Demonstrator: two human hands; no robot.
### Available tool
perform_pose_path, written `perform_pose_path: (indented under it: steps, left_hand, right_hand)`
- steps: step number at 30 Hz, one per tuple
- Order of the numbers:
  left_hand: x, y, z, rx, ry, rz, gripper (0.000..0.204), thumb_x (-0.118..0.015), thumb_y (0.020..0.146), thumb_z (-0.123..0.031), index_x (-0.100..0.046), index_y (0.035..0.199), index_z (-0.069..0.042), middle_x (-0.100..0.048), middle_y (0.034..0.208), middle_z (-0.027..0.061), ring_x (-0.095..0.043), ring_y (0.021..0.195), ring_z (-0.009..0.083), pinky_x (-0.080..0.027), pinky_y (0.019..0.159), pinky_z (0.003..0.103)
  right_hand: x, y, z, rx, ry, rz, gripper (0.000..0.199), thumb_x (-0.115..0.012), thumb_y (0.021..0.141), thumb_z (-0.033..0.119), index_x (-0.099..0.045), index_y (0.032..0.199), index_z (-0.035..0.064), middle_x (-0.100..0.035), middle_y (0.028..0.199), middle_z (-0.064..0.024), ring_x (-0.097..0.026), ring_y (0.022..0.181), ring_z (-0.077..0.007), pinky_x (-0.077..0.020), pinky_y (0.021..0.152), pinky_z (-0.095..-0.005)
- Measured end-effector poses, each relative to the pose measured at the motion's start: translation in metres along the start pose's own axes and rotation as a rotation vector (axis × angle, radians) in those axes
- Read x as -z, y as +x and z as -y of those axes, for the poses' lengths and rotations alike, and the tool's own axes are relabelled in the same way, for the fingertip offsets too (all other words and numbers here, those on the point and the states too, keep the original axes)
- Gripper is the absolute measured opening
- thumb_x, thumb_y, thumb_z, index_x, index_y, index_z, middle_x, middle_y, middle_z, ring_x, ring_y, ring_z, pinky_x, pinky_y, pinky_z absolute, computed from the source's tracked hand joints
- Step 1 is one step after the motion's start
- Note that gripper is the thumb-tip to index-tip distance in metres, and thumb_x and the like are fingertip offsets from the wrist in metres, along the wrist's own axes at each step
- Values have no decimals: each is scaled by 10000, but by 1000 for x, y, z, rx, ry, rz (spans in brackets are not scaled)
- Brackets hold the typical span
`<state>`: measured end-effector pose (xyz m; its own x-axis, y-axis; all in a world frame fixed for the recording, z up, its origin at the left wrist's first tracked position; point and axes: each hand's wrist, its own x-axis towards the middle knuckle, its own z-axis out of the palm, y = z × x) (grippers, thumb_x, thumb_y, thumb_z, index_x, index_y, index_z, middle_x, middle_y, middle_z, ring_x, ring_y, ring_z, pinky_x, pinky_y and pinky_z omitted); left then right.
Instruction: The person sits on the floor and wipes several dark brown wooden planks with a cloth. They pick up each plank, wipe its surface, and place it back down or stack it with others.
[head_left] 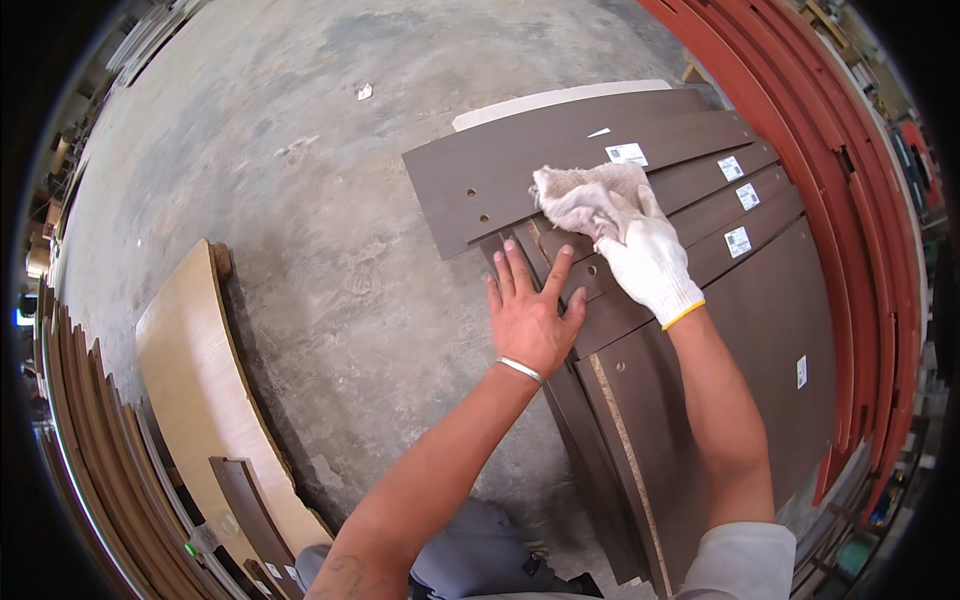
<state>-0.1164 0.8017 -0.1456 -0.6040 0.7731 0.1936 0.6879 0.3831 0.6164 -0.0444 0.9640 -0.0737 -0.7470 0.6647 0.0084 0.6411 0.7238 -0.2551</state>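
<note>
My left hand [533,318], bare with a metal bangle at the wrist, lies with fingers spread on the ends of the dark brown wooden panels [740,320]. In a white knit glove with a yellow cuff, my right hand [645,255] grips a bunched whitish cloth [580,198]. The cloth rests on the panels, up and to the right of my left hand. The panels overlap in a stack. Drilled holes show near their left ends, and several carry white labels [627,154]. The glove and cloth hide part of the panel faces beneath.
Red metal beams [840,200] run along the right side, beside the panels. A light tan board [195,345] lies at the left, with a narrow brown strip [250,510] on it. More brown boards [85,430] stand at the far left. A paper scrap [365,91] lies on the concrete floor [330,220].
</note>
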Motion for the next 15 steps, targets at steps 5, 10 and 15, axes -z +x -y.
perform_pose_path:
  steps: [5,10,15]
  left_hand:
    - [1,-3,13,52,124,192,626,-620,970,-442,-471,1547,-252,-343,1556,387,-346,1447,548,-338,1144,623]
    - [21,4,-8,127,-9,294,588,-588,985,-469,-481,1531,-279,-331,1556,398,-410,1429,508,-449,1080,562]
    - [24,1,-3,134,-36,191,544,-620,955,-437,-577,1442,-200,-333,1544,416,-464,1385,520,-485,1042,543]
  right_hand:
    - [-16,-11,33,440,-175,-52,359,-594,961,292,-689,1293,194,-666,1313,-123,-530,1287,-385,-409,1139,-434]
    - [-2,-9,26,342,-66,-103,413,-618,934,341,-628,1271,103,-664,1262,-185,-572,1211,-383,-492,1032,-497]
    - [24,-9,43,31,-101,152,561,-668,894,279,-584,1402,58,-587,1385,-234,-502,1346,-401,-441,1116,-466]
